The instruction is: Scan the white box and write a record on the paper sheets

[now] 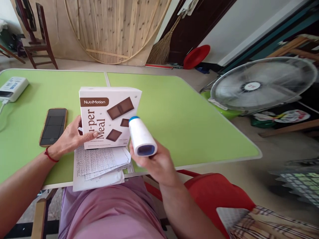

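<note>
My left hand (74, 135) is closed around the lower left edge of a white box (94, 126), its thumb across the front. The box stands upright, with "NutriMotion" on a brown label and pictures of chocolate pieces. In my right hand (159, 162) is a white infrared thermometer (139, 134) with a blue front end and a dark display facing me. Its front end points toward the box and overlaps it in view; whether they touch I cannot tell. Handwritten papers (99, 164) lie below the box, reaching over the table's near edge.
A phone (53, 126) lies left of the box on the green table (174, 106). Farther left is a white power bank (15, 88) with a cable. A large fan (251, 86) stands beyond the right edge. A red stool (216, 192) is at the near right.
</note>
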Demonstrator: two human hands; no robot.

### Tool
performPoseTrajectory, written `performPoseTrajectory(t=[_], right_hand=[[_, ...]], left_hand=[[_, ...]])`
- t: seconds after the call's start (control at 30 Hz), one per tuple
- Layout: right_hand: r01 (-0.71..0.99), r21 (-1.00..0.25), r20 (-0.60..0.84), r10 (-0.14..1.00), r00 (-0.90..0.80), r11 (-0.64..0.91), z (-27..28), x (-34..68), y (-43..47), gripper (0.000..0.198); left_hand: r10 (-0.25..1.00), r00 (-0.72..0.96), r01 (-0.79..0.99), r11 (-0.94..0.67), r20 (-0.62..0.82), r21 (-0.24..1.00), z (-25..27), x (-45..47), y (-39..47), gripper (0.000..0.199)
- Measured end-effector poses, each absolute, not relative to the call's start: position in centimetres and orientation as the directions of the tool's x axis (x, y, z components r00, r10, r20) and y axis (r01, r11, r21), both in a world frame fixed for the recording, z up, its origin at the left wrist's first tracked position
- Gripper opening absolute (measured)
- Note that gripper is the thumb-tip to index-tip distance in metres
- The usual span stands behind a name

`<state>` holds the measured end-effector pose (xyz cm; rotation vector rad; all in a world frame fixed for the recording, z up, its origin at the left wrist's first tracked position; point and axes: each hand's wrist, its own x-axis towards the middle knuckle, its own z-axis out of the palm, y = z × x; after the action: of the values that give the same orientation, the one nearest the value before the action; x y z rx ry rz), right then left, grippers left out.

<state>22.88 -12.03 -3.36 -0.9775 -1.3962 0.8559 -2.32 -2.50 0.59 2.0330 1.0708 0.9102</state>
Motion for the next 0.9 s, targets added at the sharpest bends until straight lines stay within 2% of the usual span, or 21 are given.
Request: performPoseTrajectory(t=[0.07, 0.17, 0.33, 0.4, 0.47, 0.57, 0.63, 0.8, 0.9], right_hand=[[0.249, -0.851, 0.495, 0.865, 0.089, 0.461, -2.8, 24.7, -11.0, 0.03], [0.471, -0.775, 0.556, 0.808, 0.193, 0.421, -2.7, 26.8, -9.3, 0.045], [0.68, -0.702, 0.42, 0.894, 0.158, 0.209, -3.2, 27.8, -7.0, 0.061], [0.757, -0.628, 0.381, 0.919, 0.098, 0.18, -3.2, 27.5, -6.3, 0.056], [0.825, -0.518, 0.397, 0.918, -0.001, 0.225, -3.2, 27.1, -5.7, 0.049], [0.889, -0.349, 0.436, 0.891, -0.125, 0.296, -3.1, 26.7, -5.0, 0.041], [0.905, -0.289, 0.436, 0.885, -0.166, 0.311, -3.1, 26.9, -4.7, 0.039], [0.899, -0.259, 0.425, 0.877, -0.223, 0.354, -3.5, 27.6, -4.1, 0.041], [0.886, -0.253, 0.461, 0.853, -0.243, 0.389, -3.8, 27.9, -3.8, 0.041]], left_hand=[[0.859, 0.431, 0.398, -0.457, 0.277, 0.795, 0.5, -2.4, -2.6, 0.07], [0.851, 0.426, 0.382, -0.478, 0.308, 0.791, 0.4, -2.4, -2.6, 0.07], [0.809, 0.398, 0.312, -0.564, 0.434, 0.765, 0.6, -2.6, -2.5, 0.068], [0.796, 0.349, 0.331, -0.598, 0.495, 0.729, 0.5, -2.9, -2.1, 0.07], [0.788, 0.303, 0.362, -0.615, 0.535, 0.701, 0.3, -3.1, -1.5, 0.073], [0.779, 0.272, 0.385, -0.626, 0.565, 0.678, -0.1, -3.4, -0.7, 0.073], [0.771, 0.274, 0.395, -0.636, 0.575, 0.663, -0.2, -3.4, -0.4, 0.068], [0.759, 0.319, 0.363, -0.651, 0.568, 0.666, 0.0, -3.1, -0.6, 0.052], [0.761, 0.317, 0.392, -0.649, 0.566, 0.652, 0.0, -3.1, -0.7, 0.051]])
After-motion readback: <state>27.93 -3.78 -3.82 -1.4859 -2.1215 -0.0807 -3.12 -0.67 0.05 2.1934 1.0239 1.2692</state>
